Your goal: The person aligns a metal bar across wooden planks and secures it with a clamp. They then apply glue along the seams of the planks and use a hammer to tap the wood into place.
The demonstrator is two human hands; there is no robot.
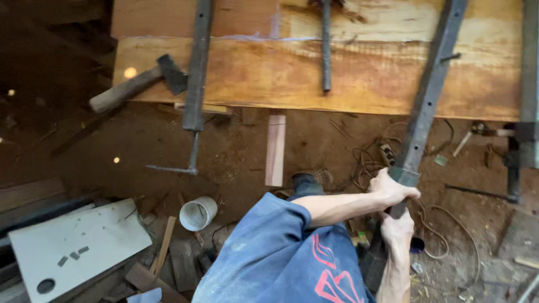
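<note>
dim workshop, wood slab [314, 73] brightly lit up top, left corners dark, slight blur.

Workshop floor strewn with tools and offcuts.

A hatchet [140, 81] rests on the edge of a wide plank [314, 73], beside a dark clamp [196, 84] and a thin rod [326, 47]. On the dirt below lie a pale wood strip [275, 150], a white pipe piece [197, 213], a white board [78, 241] and tangled cord [443, 224].
</note>
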